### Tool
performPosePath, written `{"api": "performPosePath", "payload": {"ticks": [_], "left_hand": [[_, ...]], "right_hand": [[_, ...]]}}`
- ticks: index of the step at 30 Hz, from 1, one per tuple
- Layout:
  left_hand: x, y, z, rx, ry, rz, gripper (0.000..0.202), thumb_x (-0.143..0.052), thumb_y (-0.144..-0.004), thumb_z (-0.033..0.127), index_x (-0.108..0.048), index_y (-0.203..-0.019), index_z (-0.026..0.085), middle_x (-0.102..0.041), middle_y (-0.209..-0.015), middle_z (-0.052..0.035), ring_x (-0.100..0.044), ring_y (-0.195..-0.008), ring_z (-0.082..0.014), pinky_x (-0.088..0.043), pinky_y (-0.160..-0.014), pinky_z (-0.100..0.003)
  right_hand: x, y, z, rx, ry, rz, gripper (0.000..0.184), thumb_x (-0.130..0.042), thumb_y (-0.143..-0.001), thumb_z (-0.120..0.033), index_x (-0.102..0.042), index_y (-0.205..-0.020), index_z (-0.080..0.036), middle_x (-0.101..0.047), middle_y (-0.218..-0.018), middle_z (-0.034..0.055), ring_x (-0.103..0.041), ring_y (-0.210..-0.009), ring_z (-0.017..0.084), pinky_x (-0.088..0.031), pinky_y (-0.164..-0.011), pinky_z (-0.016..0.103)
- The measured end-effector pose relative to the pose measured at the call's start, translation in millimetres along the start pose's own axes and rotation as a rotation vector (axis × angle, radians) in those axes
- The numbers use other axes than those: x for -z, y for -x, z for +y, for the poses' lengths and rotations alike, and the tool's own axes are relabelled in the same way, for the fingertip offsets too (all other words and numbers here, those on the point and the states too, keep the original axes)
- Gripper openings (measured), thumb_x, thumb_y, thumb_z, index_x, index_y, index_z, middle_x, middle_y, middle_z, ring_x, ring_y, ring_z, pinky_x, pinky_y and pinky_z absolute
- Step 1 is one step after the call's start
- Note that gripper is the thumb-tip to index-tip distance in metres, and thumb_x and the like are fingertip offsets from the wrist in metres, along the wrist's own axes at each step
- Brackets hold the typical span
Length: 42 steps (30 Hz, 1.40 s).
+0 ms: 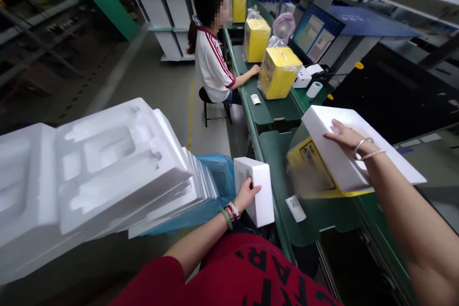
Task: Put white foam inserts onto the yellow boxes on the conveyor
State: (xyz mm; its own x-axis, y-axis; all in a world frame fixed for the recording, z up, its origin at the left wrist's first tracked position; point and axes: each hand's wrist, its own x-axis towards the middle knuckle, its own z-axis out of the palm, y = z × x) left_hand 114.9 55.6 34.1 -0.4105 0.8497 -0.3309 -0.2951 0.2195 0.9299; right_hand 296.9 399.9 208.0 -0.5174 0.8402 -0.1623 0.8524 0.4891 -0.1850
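Along the left side, a stack of foam trays (107, 153) leans, its moulded hollows facing up; such pieces should be very light and stiff, yet brittle at their thin ridges. Just right of it hangs a blue plastic sheet (217, 167), likely limp and slippery, and beyond, at the far side, a co-worker (215, 67) sits on a stool. Nearer, the left hand (245, 196) has its fingers closed on the near left edge of a small foam block (264, 196), thumb bent over the edge, with the block standing on end beside the table (304, 234). It probably weighs almost nothing, so a mild pinch on the thick wall should do; a hard squeeze could dent or crumble it. On the table lie a printed label (296, 209) and, to the right, a yellow box (310, 172), with a larger foam slab (332, 162) on or against its top. Over that slab the right hand (346, 136) lies palm down, its visible thumb and forefinger spread wide rather than clasping; the other fingers cannot be made out. Being broad and smooth, the slab would be best taken by opposite thick sides.
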Motion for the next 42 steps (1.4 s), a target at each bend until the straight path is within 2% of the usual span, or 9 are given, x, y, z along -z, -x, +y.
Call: {"api": "performPosePath", "payload": {"ticks": [4, 8, 12, 16, 21, 25, 33, 38, 42], "left_hand": [[-3.2, -4.1, 4.3, 0.006, -0.009, -0.01, 0.038, -0.068, -0.075, 0.033, -0.059, -0.106, 0.011, -0.07, -0.107, -0.0134, -0.065, -0.096, -0.025, -0.05, -0.085, -0.036], [-4.9, -7.1, 5.6, -0.004, -0.026, -0.018, 0.044, -0.07, -0.074, 0.038, -0.06, -0.108, 0.012, -0.07, -0.109, -0.0139, -0.065, -0.097, -0.026, -0.051, -0.087, -0.038], [-2.8, -5.6, 4.2, 0.001, -0.03, 0.001, 0.05, -0.07, -0.074, 0.041, -0.06, -0.112, 0.012, -0.069, -0.115, -0.0149, -0.065, -0.102, -0.0273, -0.051, -0.091, -0.04], [4.7, -0.5, 3.0, 0.023, -0.056, 0.038, 0.05, -0.068, -0.075, 0.044, -0.059, -0.113, 0.013, -0.068, -0.118, -0.0146, -0.064, -0.106, -0.0278, -0.05, -0.093, -0.04], [14.6, 2.6, 3.5, 0.069, -0.075, 0.088, 0.052, -0.07, -0.071, 0.047, -0.06, -0.109, 0.013, -0.07, -0.111, -0.0138, -0.065, -0.102, -0.0288, -0.051, -0.09, -0.041], [10.7, -2.0, 8.8, 0.069, -0.086, 0.078, 0.052, -0.072, -0.068, 0.047, -0.062, -0.106, 0.013, -0.071, -0.104, -0.0125, -0.065, -0.098, -0.0289, -0.051, -0.088, -0.041], [-7.9, -14.0, 15.0, 0.036, -0.099, 0.007, 0.056, -0.069, -0.072, 0.049, -0.059, -0.113, 0.012, -0.068, -0.114, -0.0156, -0.063, -0.105, -0.0299, -0.051, -0.09, -0.041], [-1.5, -13.3, 5.1, 0.029, -0.104, -0.008, 0.058, -0.069, -0.073, 0.05, -0.057, -0.115, 0.012, -0.066, -0.119, -0.016, -0.063, -0.106, -0.0295, -0.051, -0.09, -0.04], [2.2, -9.4, 9.2, 0.023, -0.108, 0.006, 0.054, -0.068, -0.074, 0.048, -0.057, -0.113, 0.012, -0.067, -0.116, -0.0156, -0.063, -0.106, -0.0302, -0.05, -0.091, -0.042]], "right_hand": [[-1.8, 12.1, -14.2, -0.066, 0.02, -0.03, 0.092, -0.048, -0.084, -0.059, -0.014, -0.153, -0.01, -0.047, -0.138, 0.0271, -0.049, -0.125, 0.04, -0.04, -0.102, 0.05], [9.4, 0.9, -13.1, -0.047, -0.128, -0.089, 0.088, -0.051, -0.083, -0.059, -0.021, -0.152, -0.013, -0.042, -0.146, 0.0213, -0.046, -0.129, 0.035, -0.038, -0.106, 0.045], [21.9, -7.9, -24.3, -0.137, -0.173, -0.103, 0.085, -0.054, -0.082, -0.056, -0.026, -0.15, -0.013, -0.048, -0.141, 0.02, -0.053, -0.12, 0.034, -0.043, -0.1, 0.043], [14.9, 25.4, -28.4, -0.1, -0.065, -0.041, 0.085, -0.051, -0.085, -0.052, -0.015, -0.153, -0.017, -0.049, -0.137, 0.0221, -0.051, -0.121, 0.036, -0.042, -0.098, 0.046], [0.6, 76.7, -1.6, 0.009, -0.063, -0.024, 0.08, -0.045, -0.088, -0.057, -0.018, -0.153, -0.018, -0.047, -0.139, 0.0205, -0.047, -0.125, 0.037, -0.039, -0.101, 0.046], [-2.3, 79.5, -1.3, -0.06, -0.055, 0.034, 0.078, -0.042, -0.089, -0.06, -0.019, -0.152, -0.021, -0.048, -0.135, 0.0217, -0.046, -0.124, 0.039, -0.039, -0.099, 0.048], [-2.4, 85.7, -15.8, -0.103, -0.186, 0.04, 0.078, -0.045, -0.089, -0.061, -0.021, -0.152, -0.022, -0.046, -0.141, 0.0178, -0.048, -0.123, 0.035, -0.039, -0.102, 0.044], [-20.0, 94.1, -18.3, -0.06, -0.132, 0.116, 0.075, -0.043, -0.088, -0.063, -0.03, -0.15, -0.022, -0.051, -0.133, 0.0169, -0.05, -0.119, 0.034, -0.042, -0.099, 0.046], [-25.8, 84.7, 2.4, 0.023, -0.094, 0.345, 0.057, -0.034, -0.094, -0.055, -0.057, -0.131, -0.017, -0.052, -0.131, 0.0163, -0.046, -0.122, 0.03, -0.039, -0.105, 0.044]]}}
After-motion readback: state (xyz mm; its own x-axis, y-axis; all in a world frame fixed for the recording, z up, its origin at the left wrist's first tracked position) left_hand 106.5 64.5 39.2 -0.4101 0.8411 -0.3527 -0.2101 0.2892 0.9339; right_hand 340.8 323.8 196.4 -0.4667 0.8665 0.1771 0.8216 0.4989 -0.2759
